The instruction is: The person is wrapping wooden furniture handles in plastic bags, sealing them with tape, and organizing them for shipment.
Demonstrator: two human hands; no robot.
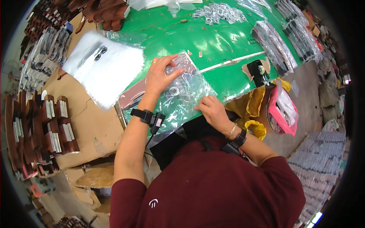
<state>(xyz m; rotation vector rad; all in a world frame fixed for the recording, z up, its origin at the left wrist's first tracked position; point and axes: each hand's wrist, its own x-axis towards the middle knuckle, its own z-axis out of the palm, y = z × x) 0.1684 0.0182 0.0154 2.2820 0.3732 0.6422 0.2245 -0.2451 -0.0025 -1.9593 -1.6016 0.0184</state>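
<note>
One clear plastic bag [194, 84] lies on the near edge of a green tabletop [163, 40] in the head view, between the person's two hands, which are well apart. The left hand [161, 74] has its thumb and fingers spread, fingertips resting on the far part of the bag. The right hand [213, 110] has its fingertips pinched together on the bag's right edge. A small round clear piece [173, 91] shows near the middle of the bag; through the glare, it is hard to tell whether the brownish strip [132, 97] by the left forearm is inside it. A stack of whitish bags [110, 70] lies left of the left hand, more clear round pieces [219, 14] are heaped farther back, and wrapped bundles [274, 47] lie to the right, above a pink basket [280, 121]
</note>
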